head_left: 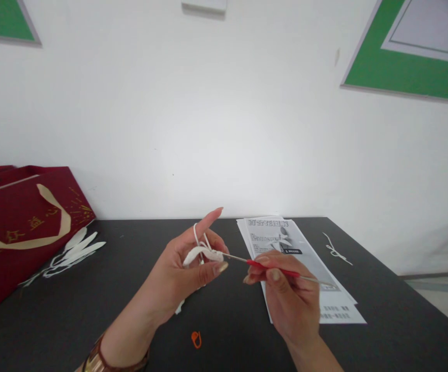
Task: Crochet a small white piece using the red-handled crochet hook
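Observation:
My left hand pinches a small white crochet piece between thumb and fingers. White yarn loops over its raised index finger, and a white end hangs below the palm. Pen-like in my right hand lies a crochet hook with a red grip and metal ends. The hook's tip meets the right edge of the white piece; whether it sits inside a stitch is too small to tell. On the table below the hands lies an orange stitch marker.
Printed sheets lie under and behind my right hand. Several white crocheted petals rest beside a dark red gift bag at left. A short white yarn piece lies at right on the black table, which meets the wall.

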Demonstrator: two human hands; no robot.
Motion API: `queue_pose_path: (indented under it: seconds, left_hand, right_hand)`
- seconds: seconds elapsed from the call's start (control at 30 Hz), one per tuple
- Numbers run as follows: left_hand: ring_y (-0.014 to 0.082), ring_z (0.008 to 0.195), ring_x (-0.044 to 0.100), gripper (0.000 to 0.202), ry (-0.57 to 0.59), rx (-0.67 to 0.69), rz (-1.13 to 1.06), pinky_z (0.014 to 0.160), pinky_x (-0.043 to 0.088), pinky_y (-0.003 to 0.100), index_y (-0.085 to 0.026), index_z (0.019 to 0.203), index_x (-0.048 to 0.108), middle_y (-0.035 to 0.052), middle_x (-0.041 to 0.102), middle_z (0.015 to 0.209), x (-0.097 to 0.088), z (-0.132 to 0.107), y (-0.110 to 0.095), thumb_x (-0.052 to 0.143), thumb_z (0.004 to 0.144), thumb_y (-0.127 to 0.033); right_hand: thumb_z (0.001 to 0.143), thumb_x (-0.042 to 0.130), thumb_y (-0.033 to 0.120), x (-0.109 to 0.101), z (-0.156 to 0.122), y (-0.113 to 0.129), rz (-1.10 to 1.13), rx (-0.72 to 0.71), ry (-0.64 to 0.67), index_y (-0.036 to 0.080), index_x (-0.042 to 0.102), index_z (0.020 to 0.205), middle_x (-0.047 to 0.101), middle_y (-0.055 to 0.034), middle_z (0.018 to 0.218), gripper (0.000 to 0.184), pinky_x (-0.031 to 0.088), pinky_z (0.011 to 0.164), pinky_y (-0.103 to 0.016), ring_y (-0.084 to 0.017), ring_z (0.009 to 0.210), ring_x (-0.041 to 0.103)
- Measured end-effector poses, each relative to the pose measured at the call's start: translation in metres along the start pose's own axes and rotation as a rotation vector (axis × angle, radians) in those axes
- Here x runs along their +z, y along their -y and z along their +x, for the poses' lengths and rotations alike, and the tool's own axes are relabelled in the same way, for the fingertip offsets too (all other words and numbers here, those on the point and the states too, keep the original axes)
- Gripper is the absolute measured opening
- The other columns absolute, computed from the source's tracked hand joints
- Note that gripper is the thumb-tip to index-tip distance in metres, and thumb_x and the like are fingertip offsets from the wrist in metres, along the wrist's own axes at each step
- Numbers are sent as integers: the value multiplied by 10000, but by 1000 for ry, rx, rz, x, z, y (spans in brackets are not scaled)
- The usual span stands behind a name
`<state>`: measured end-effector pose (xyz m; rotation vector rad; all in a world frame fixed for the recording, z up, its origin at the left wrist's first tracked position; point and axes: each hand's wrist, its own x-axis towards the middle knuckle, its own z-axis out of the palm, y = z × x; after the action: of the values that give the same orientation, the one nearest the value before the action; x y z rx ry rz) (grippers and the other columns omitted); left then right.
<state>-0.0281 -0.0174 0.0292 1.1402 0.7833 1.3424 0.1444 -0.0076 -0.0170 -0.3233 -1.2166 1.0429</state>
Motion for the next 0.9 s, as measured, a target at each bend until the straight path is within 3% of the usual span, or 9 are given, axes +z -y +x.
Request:
queue_pose_path:
  seconds: [0.13, 0.23, 0.37, 0.67, 0.9]
  left_hand:
    - [71, 574, 423, 558, -49, 4, 66, 526, 315, 216, -306, 1245, 616, -27, 591, 739, -2, 2, -2, 769, 716, -209]
    - [72, 571, 427, 572, -20, 15, 121, 535, 322, 217, -301, 1269, 596, -40, 564, 692, -5, 4, -1, 762, 729, -210]
    - [76, 561, 415, 714, -32, 19, 100, 529, 317, 214, -309, 1370, 484, -58, 524, 652, -4, 4, 2, 766, 722, -204]
    - [84, 559, 445, 917, -166, 98, -131, 532, 345, 197, -406, 1466, 233, -74, 530, 641, 17, 4, 24, 745, 740, -179]
    - [84, 524, 452, 1019, -196, 110, -58, 507, 354, 185, -378, 1492, 126, -85, 545, 601, 21, 3, 26, 758, 722, -161]
  right_hand:
    - [870, 632, 189, 0, 2, 1, 4, 1, -6, 208, 734, 924, 697, -32, 803, 117, 587, 588, -244, -137, 692, 671]
    - [855, 652, 196, 1, 2, 1, -5, 16, -19, 206, 741, 906, 703, -28, 787, 103, 589, 587, -242, -135, 674, 677]
    - [844, 669, 223, 3, 0, -1, 2, 99, -75, 208, 743, 888, 726, -29, 762, 87, 585, 562, -227, -132, 648, 681]
    - [784, 730, 284, 14, 3, -7, 98, 335, -288, 184, 738, 871, 731, -19, 639, 133, 571, 499, -193, -114, 519, 667]
    - [754, 755, 306, 11, 5, -7, 49, 380, -282, 152, 738, 847, 727, -26, 629, 180, 572, 492, -187, -116, 504, 667]
